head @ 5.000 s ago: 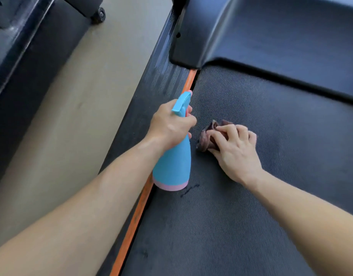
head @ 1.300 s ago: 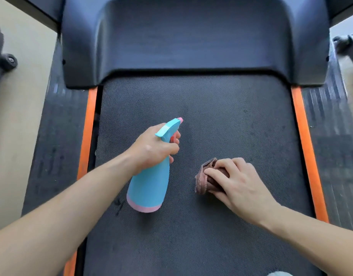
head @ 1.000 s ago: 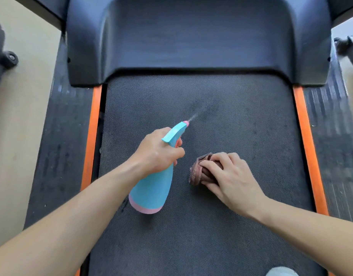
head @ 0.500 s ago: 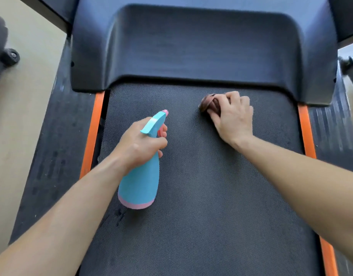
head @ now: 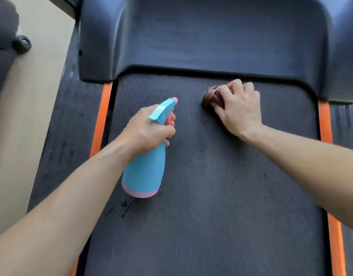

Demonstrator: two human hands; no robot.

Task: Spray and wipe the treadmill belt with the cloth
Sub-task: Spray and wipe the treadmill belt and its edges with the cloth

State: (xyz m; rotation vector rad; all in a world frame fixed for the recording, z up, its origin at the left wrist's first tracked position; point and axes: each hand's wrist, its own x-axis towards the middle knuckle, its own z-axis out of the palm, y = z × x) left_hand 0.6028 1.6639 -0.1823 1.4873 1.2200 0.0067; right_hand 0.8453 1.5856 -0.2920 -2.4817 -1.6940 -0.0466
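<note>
Head view: cloth [head: 210, 97] has moved forward.

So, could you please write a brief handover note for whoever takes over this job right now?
Left hand grips the blue spray bottle over the left of the belt.
Right hand holds the brown cloth against the belt, close to the motor cover.
Done: unclear how much is wiped.
Left: dark marks near the bottle's base, and the rest of the belt.

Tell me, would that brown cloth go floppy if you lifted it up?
Probably floppy: the cloth is bunched into soft folds under the right hand. Likely light too, since it mostly hides beneath the fingers. It may drag on the textured belt.
</note>
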